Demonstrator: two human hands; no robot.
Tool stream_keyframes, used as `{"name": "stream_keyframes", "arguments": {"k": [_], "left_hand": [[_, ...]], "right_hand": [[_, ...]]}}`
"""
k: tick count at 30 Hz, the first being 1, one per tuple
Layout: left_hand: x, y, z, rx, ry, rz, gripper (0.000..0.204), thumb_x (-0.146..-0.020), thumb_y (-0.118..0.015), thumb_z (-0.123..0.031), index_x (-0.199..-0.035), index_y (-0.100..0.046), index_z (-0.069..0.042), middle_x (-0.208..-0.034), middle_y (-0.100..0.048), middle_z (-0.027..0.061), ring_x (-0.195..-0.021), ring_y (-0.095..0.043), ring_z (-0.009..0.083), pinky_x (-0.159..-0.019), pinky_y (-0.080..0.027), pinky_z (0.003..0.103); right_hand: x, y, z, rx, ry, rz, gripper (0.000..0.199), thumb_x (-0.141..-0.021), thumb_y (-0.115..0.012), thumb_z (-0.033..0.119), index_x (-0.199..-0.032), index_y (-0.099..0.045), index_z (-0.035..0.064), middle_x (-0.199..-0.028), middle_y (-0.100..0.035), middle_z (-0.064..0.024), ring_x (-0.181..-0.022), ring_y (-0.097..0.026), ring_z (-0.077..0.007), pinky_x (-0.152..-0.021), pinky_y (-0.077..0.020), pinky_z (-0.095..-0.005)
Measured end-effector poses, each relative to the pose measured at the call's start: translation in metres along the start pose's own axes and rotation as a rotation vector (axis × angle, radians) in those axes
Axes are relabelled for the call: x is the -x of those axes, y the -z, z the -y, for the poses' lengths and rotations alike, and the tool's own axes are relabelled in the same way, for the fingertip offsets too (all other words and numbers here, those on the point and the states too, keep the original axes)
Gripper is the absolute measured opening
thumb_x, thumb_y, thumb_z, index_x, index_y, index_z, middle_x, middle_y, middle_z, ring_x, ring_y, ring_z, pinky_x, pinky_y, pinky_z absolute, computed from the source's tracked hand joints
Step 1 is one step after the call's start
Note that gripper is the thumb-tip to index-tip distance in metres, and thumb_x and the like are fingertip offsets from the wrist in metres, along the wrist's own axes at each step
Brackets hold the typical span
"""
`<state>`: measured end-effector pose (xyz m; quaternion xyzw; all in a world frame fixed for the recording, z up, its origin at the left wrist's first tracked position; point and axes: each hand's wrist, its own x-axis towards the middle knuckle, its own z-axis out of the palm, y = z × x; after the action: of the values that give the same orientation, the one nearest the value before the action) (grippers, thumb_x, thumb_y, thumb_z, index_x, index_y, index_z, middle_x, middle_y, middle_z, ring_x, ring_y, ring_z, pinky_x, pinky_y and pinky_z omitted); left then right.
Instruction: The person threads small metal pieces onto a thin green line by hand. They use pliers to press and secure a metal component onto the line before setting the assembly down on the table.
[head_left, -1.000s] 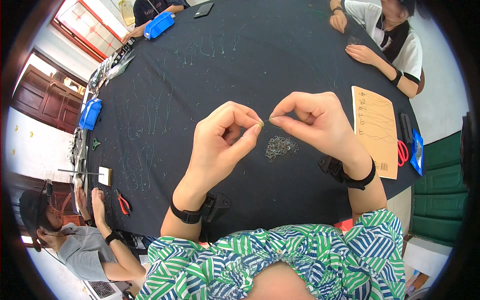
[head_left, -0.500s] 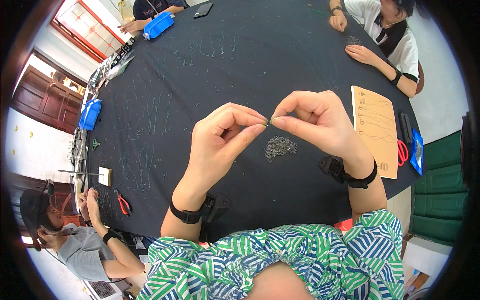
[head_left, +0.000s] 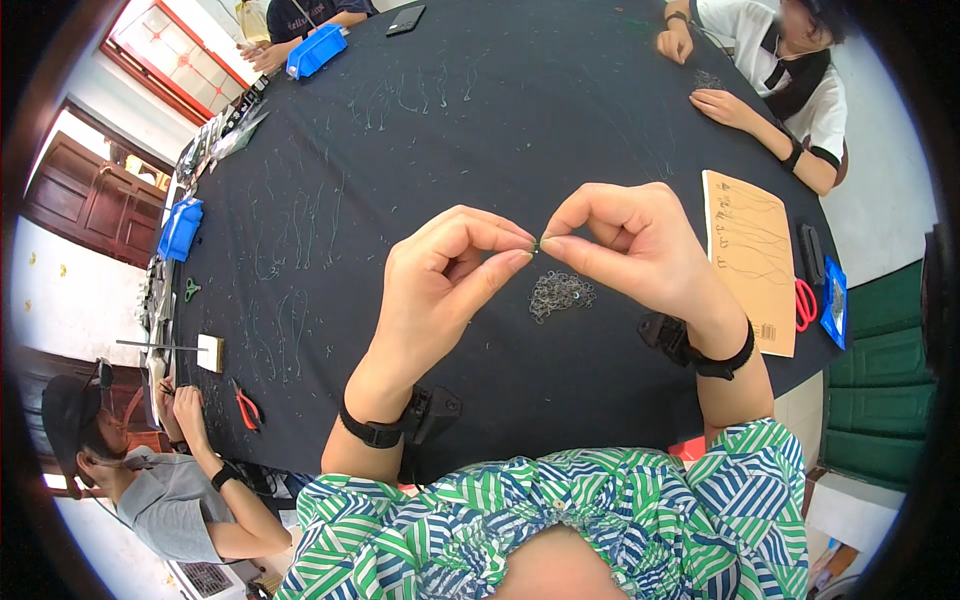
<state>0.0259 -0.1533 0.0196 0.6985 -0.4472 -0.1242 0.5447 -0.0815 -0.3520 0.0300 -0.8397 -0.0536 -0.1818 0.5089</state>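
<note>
- Head camera: the left hand [head_left: 440,268] pinches with its thumb and pointer finger, right by a tiny greenish thing [head_left: 537,246].
- The right hand [head_left: 632,240] pinches the same tiny thing from the other side. The fingertips hide most of it.
- The tiny thing is up between the two hands, above the black cloth [head_left: 560,400]. A pile of little metal loops [head_left: 562,295] sits on the cloth just below the hands.
- One blue bin [head_left: 317,50] is at the far end of the table, near a person in dark clothes. I cannot tell what is in it.
- A smaller blue tray [head_left: 180,230] is by the left edge. Its inside is too small to see well.
- A blue packet [head_left: 834,308] lies at the right edge, beside the red-handled scissors [head_left: 805,306]. What it holds is not clear.
- A brown sheet [head_left: 745,290] lies just left of the scissors.
</note>
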Motion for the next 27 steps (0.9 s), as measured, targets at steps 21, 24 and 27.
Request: {"name": "stream_keyframes", "arguments": {"k": [21, 24, 27], "left_hand": [[0.001, 0.001, 0.006, -0.030, 0.023, 0.021, 0.005, -0.092, -0.066, 0.000, -0.097, -0.068, 0.000, -0.098, -0.066, 0.0015, -0.066, -0.045, -0.0018, -0.055, -0.034, 0.015], [0.000, 0.002, 0.008, -0.039, 0.086, -0.014, 0.006, -0.094, -0.065, -0.003, -0.098, -0.068, 0.000, -0.092, -0.065, -0.0017, -0.064, -0.042, -0.0027, -0.055, -0.032, 0.015], [0.000, 0.002, 0.010, -0.052, 0.089, -0.048, 0.007, -0.095, -0.066, -0.005, -0.099, -0.068, 0.000, -0.087, -0.064, -0.0039, -0.064, -0.042, -0.0027, -0.055, -0.032, 0.015]], "right_hand": [[-0.002, 0.003, -0.009, 0.069, 0.030, 0.079, 0.011, -0.085, -0.073, 0.010, -0.095, -0.071, 0.0049, -0.076, -0.053, 0.0015, -0.054, -0.038, -0.0022, -0.050, -0.0304, -0.0232], [-0.002, -0.002, -0.008, 0.188, 0.094, -0.101, 0.014, -0.085, -0.073, 0.012, -0.097, -0.070, 0.0060, -0.102, -0.059, -0.0045, -0.061, -0.050, -0.0058, -0.055, -0.0404, -0.0236], [-0.002, -0.002, 0.000, 0.266, 0.110, -0.240, 0.013, -0.087, -0.071, 0.013, -0.097, -0.068, 0.0058, -0.101, -0.063, -0.0060, -0.065, -0.057, -0.0067, -0.058, -0.0458, -0.0244]]}}
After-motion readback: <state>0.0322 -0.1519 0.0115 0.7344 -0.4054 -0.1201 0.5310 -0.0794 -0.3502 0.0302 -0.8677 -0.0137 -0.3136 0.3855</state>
